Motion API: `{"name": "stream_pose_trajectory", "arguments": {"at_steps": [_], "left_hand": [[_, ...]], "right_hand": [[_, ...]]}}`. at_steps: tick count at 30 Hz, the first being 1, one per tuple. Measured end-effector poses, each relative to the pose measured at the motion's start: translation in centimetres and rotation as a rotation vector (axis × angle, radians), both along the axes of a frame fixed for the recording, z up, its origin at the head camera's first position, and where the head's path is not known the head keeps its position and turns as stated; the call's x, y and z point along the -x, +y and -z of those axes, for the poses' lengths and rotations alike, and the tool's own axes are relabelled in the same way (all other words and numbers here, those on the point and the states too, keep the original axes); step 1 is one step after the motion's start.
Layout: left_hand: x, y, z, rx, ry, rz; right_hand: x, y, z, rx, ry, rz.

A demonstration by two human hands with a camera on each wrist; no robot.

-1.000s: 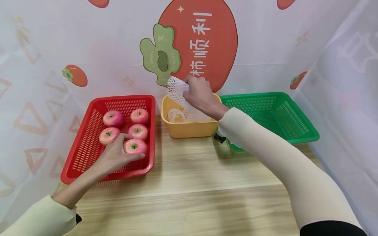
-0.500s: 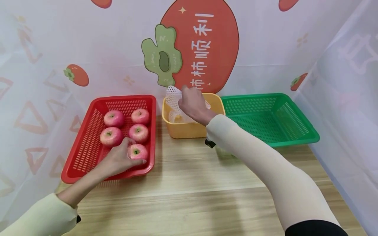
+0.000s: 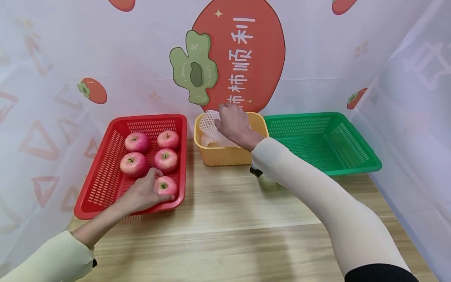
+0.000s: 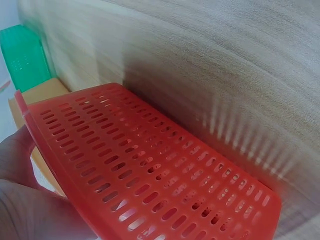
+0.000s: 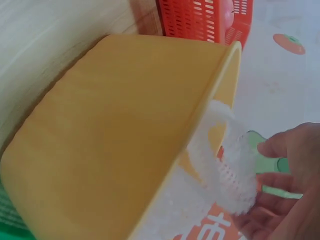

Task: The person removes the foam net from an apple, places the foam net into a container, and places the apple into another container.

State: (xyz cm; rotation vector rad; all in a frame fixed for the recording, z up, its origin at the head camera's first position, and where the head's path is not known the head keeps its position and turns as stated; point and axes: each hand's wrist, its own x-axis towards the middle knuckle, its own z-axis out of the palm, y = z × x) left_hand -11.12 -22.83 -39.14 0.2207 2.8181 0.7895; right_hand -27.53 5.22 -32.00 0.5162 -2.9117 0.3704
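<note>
In the head view, my left hand [image 3: 145, 192] grips a pink-red apple [image 3: 166, 186] in the front right corner of the red basket [image 3: 88, 196], thumb on its near side and fingers on its far side. Several more apples [image 3: 134, 164] sit behind and left of it. My right hand [image 3: 235, 123] is over the yellow bin [image 3: 225, 156]. A white foam fruit net [image 5: 232, 172] stands at the bin's mouth beside its fingertips; in the right wrist view the thumb is parted from the fingers. Another foam net [image 3: 208, 140] lies inside the bin.
Right of the yellow bin stands a green basket [image 3: 317, 145], partly behind the right sleeve [image 3: 299, 172]. All three containers stand on a wooden table [image 3: 218, 243]. A printed white cloth [image 3: 134, 58] hangs behind and along the sides.
My right hand has lowered the foam net into the yellow bin and loosened its fingers. The left hand, on the apple, has moved slightly toward the basket's front corner.
</note>
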Motion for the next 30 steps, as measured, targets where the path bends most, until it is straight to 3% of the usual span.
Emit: {"name": "stream_pose_trajectory", "arguments": {"at_steps": [5,13,21,30], "left_hand": [[0.0,0.0,0.1,0.008,0.005,0.003],[-0.1,-0.3,0.6,-0.008,-0.023,0.012],[-0.1,-0.7,0.7,0.008,-0.017,0.043],[0.2,-0.9,0.3,0.005,-0.033,0.02]], "right_hand": [[0.0,0.5,0.2,0.025,-0.047,-0.07],[-0.2,0.3,1.0,-0.048,-0.142,-0.125],[0.1,0.3,1.6,-0.103,-0.158,-0.186],[0.4,1.1,1.6,-0.103,-0.156,-0.209]]}}
